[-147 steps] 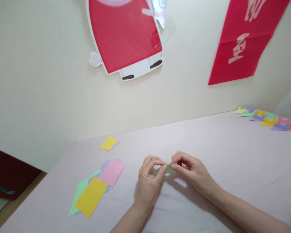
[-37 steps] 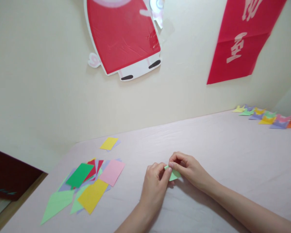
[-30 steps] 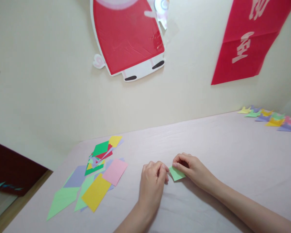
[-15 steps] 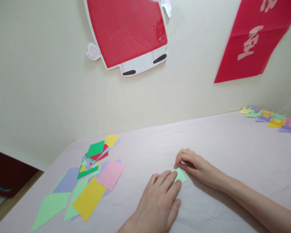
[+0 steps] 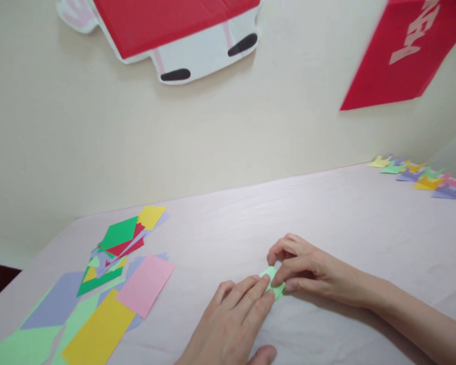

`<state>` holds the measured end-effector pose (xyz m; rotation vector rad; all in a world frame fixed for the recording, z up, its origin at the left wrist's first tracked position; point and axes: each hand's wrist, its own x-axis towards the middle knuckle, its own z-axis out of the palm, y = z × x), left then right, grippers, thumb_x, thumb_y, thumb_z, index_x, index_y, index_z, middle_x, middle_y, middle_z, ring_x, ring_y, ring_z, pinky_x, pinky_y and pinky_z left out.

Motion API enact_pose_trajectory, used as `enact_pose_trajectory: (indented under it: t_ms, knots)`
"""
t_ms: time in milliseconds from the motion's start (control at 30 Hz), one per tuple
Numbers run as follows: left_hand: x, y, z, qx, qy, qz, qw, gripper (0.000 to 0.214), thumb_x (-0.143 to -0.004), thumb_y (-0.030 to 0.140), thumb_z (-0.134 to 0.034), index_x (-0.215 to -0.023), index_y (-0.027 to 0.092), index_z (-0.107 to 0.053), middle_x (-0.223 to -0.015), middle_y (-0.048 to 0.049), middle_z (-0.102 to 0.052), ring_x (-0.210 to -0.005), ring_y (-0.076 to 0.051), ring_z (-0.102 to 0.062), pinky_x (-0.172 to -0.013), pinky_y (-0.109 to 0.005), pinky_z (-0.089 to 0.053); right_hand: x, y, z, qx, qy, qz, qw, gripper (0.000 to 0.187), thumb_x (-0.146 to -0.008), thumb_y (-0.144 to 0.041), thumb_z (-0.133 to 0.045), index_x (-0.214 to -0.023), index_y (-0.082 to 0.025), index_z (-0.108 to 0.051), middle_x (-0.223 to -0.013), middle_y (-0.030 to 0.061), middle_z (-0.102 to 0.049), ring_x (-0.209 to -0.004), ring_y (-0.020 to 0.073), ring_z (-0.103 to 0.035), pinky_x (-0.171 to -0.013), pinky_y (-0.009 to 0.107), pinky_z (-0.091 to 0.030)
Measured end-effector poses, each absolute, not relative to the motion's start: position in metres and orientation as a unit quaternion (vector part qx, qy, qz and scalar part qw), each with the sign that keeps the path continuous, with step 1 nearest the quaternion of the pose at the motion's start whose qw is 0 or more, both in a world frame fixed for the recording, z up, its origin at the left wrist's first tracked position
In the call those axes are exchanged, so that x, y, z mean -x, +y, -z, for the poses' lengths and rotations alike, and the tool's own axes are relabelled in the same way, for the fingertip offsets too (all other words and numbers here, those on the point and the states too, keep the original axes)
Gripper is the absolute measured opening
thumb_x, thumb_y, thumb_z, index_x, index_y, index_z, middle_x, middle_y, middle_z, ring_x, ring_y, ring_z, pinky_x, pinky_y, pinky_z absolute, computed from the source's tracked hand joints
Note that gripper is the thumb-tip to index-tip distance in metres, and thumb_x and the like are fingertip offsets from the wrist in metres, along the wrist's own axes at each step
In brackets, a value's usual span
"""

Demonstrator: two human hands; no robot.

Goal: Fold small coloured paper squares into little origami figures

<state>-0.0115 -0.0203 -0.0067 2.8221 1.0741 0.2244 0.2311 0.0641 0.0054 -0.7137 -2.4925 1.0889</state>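
A small light green piece of folded paper [image 5: 277, 291] lies on the pale cloth-covered surface, partly covered by fingers. My left hand [image 5: 233, 317] rests flat on its left side, fingertips pressing it down and thumb apart. From the right, my right hand [image 5: 313, 268] has curled fingers on the paper, with the thumb at its right edge and a fingertip at its far corner. The exact fold under the fingers is hidden.
Loose coloured paper sheets lie at left, among them a pink one [image 5: 146, 286], a yellow one [image 5: 100, 329] and a green one [image 5: 119, 233]. Several small folded paper shapes [image 5: 427, 182] stand far right. Behind rises a wall [image 5: 212, 137] with red decorations.
My right hand's fingers have come down onto the green paper, which now looks narrower between the hands. My left hand stays on it. The camera view has shifted.
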Motion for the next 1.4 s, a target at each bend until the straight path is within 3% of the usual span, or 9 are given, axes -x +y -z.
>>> enact_pose_trajectory:
  t_ms: [233,700,967,1400]
  knots:
    - [0.014,-0.023,0.011,-0.944,0.316,-0.082,-0.051,0.042,-0.097,0.051,-0.045,-0.121,0.019,-0.057,-0.141,-0.0088,-0.053,-0.122,-0.024,-0.055,-0.085,-0.035,-0.046,-0.228,0.065,-0.004,0.273,-0.866,-0.389,0.157,0.014,-0.090,-0.032,-0.064,-0.081,-0.025,-0.073,-0.108,0.0038,-0.058,-0.104,0.0201,-0.051,-0.094,0.036,-0.040]
    - [0.010,-0.028,0.012,-0.933,0.342,-0.108,0.035,0.027,-0.091,0.037,-0.055,-0.110,0.017,-0.059,-0.130,-0.0123,-0.060,-0.123,-0.027,-0.052,-0.092,-0.038,-0.046,-0.207,0.051,-0.007,0.381,-0.839,-0.353,0.162,0.013,-0.082,-0.014,-0.065,-0.073,-0.021,-0.060,-0.094,0.0020,-0.060,-0.096,0.0217,-0.050,-0.087,0.038,-0.038]
    - [0.009,-0.024,0.004,-0.937,0.334,-0.098,0.040,0.040,-0.092,0.036,-0.054,-0.127,0.016,-0.052,-0.128,-0.0103,-0.061,-0.123,-0.027,-0.051,-0.092,-0.039,-0.044,-0.203,0.049,-0.007,0.386,-0.841,-0.336,0.174,0.014,-0.078,-0.011,-0.065,-0.072,-0.021,-0.058,-0.092,0.0016,-0.059,-0.096,0.0220,-0.051,-0.088,0.038,-0.037]
    - [0.005,-0.023,0.003,-0.936,0.335,-0.097,0.051,0.039,-0.092,0.036,-0.053,-0.124,0.014,-0.054,-0.125,-0.0103,-0.063,-0.122,-0.027,-0.051,-0.094,-0.040,-0.041,-0.204,0.047,-0.006,0.390,-0.841,-0.330,0.179,0.012,-0.081,-0.012,-0.063,-0.073,-0.021,-0.058,-0.092,0.0023,-0.060,-0.095,0.0216,-0.051,-0.087,0.038,-0.038]
